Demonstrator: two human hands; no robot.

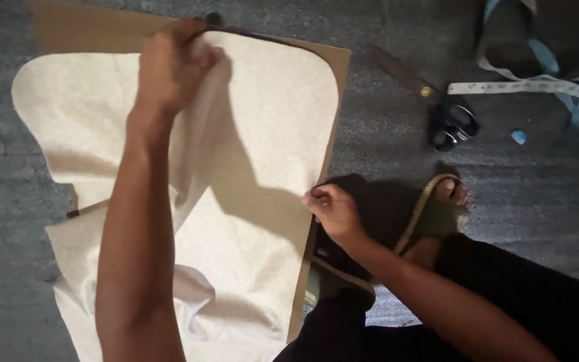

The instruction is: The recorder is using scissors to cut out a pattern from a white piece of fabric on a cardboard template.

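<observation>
The left hand (172, 64) covers the cream fabric (263, 121) edge it pinches at 12 o'clock. The fabric and brown cardboard pattern (333, 100) run off at 6 o'clock. The tape measure (524, 86) is cut off at 2 o'clock; its markings are unreadable.

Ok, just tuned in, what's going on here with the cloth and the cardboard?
A person on the grey floor has a cream cloth spread over a brown cardboard sheet. The left hand grips the cloth at its far edge, bunching it up; the right hand pinches the cloth's right edge against the cardboard. Black-handled scissors, a measuring tape and a small blue piece lie untouched to the right.
</observation>
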